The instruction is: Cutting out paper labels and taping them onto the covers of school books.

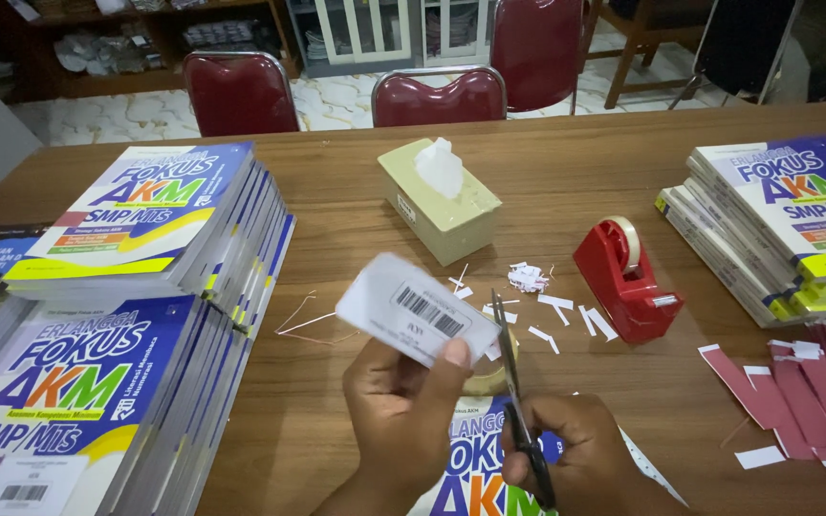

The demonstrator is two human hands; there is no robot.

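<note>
My left hand [402, 411] pinches a small white paper label with a printed barcode [415, 308], held up over the wooden table [547, 172]. My right hand [576, 459] grips black-handled scissors [511, 382], blades pointing up and touching the label's right edge. Beneath both hands lies a blue and white book [475, 468], mostly hidden. A roll of tape [489, 380] sits just behind the scissors, partly covered.
Two stacks of blue books [145, 239] stand at left, another stack [776, 220] at right. A cream tissue box [437, 199], a red tape dispenser [623, 277], white paper scraps [547, 311], red paper strips [795, 392]. Red chairs [437, 96] behind the table.
</note>
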